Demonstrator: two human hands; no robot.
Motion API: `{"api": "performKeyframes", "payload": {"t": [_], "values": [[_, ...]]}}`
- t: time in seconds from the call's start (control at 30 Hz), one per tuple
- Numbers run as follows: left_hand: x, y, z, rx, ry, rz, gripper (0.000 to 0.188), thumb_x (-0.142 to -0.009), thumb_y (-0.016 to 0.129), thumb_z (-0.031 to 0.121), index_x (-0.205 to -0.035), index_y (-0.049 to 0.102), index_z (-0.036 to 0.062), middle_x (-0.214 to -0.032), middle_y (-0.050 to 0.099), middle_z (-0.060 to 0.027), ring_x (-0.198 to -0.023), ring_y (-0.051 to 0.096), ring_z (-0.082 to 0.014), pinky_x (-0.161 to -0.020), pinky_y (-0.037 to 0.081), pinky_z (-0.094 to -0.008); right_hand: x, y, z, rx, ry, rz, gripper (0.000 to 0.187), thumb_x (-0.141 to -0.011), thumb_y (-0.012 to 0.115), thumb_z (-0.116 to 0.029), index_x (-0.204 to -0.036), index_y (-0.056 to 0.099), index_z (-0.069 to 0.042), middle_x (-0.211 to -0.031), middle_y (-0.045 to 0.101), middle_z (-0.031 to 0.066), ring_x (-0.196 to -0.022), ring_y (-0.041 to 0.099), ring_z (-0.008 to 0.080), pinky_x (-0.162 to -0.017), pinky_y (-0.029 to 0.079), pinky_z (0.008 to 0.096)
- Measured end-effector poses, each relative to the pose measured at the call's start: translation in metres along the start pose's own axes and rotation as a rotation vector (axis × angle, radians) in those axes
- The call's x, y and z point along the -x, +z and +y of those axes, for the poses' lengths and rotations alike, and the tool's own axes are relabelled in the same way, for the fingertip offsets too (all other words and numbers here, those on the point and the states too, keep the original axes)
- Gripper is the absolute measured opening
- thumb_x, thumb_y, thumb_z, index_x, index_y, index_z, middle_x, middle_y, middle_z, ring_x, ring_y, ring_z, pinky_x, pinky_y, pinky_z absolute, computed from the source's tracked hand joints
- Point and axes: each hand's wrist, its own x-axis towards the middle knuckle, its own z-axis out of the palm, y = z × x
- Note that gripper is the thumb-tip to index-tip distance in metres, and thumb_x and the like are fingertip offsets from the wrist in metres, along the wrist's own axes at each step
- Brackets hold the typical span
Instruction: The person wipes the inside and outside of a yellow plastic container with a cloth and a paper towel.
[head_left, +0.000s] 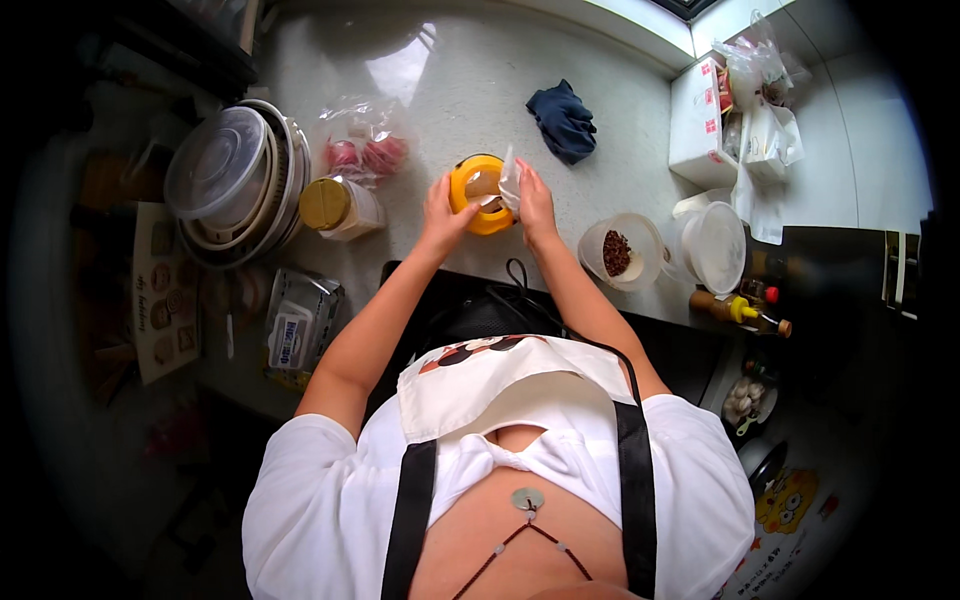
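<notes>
A round container with a thick yellow rim (461,187) stands on the grey counter in front of me, its middle pale and see-through. My left hand (443,212) is wrapped around its left side, thumb over the rim. In my right hand (537,207) is a crumpled white tissue (511,180), pressed to the container's right edge; a white corner also shows over the opening. Beyond it to the right lies a bunched dark blue cloth (565,122).
To the left are a gold-lidded jar (326,204), a clear bag of red items (362,152) and stacked bowls with a plastic lid (215,160). A clear tub of dark red bits (622,230), bottles (715,305) and a white box (695,130) stand right.
</notes>
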Motion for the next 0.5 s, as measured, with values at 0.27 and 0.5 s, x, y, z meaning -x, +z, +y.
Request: {"api": "performKeyframes", "payload": {"t": [0.27, 0.5], "values": [[0.015, 0.004, 0.013, -0.063, -0.104, 0.201, 0.072, -0.066, 0.072, 0.030, -0.120, 0.038, -0.0033, -0.120, 0.039, -0.0228, -0.113, 0.039, -0.0348, -0.095, 0.033, -0.0398, -0.016, -0.016, -0.028, 0.368, -0.328, 0.049, 0.039, -0.095, 0.038, -0.031, -0.114, 0.055, -0.001, -0.107, 0.058, 0.0093, -0.093, 0.053, 0.0137, -0.082, 0.041, 0.0254], [0.015, -0.004, 0.020, 0.163, -0.286, 0.045, 0.057, -0.068, 0.070, 0.028, -0.111, 0.047, -0.0007, -0.102, 0.052, -0.0201, -0.100, 0.050, -0.0328, -0.086, 0.040, -0.0396, -0.030, 0.048, -0.040, 0.882, -0.628, -0.618, 0.030, -0.088, 0.047, -0.037, -0.111, 0.059, -0.022, -0.127, 0.048, 0.0051, -0.125, 0.035, 0.0250, -0.102, 0.023, 0.0496]]}}
